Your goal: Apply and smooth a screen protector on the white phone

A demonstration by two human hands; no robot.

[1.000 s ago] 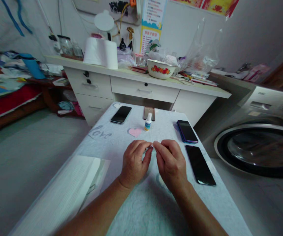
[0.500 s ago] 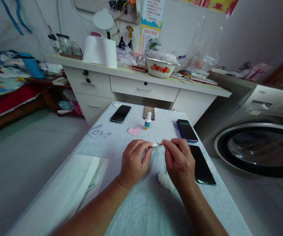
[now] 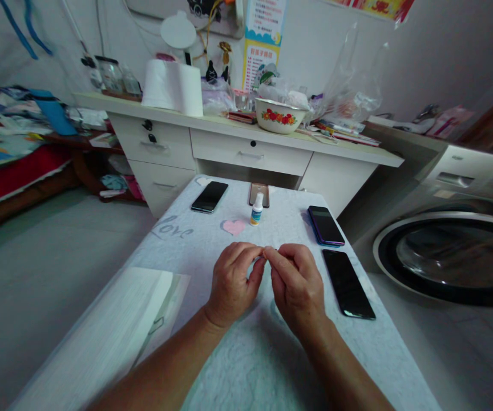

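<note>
My left hand (image 3: 234,281) and my right hand (image 3: 298,285) meet over the middle of the cloth-covered table (image 3: 238,365), fingertips touching. Both are closed in a pinch around a small thin object, nearly all hidden by the fingers; what it is I cannot make out. Beyond them stands a small white bottle (image 3: 256,210) with a blue and yellow label, upright. A brown phone or case (image 3: 265,193) lies behind the bottle. Right of my right hand lie a large black phone (image 3: 348,283) and, farther back, a purple-edged phone (image 3: 326,225) on top of another flat item.
Another black phone (image 3: 209,197) lies at the table's far left. White sheets (image 3: 113,325) cover the near left side. Behind is a white desk (image 3: 246,149) with a flowered bowl (image 3: 279,116) and paper rolls (image 3: 173,87). A washing machine (image 3: 456,228) stands at the right.
My right hand has moved left, up against my left fingertips, so the thin light object between them is now mostly covered. More of the large black phone shows. My left hand has hardly moved.
</note>
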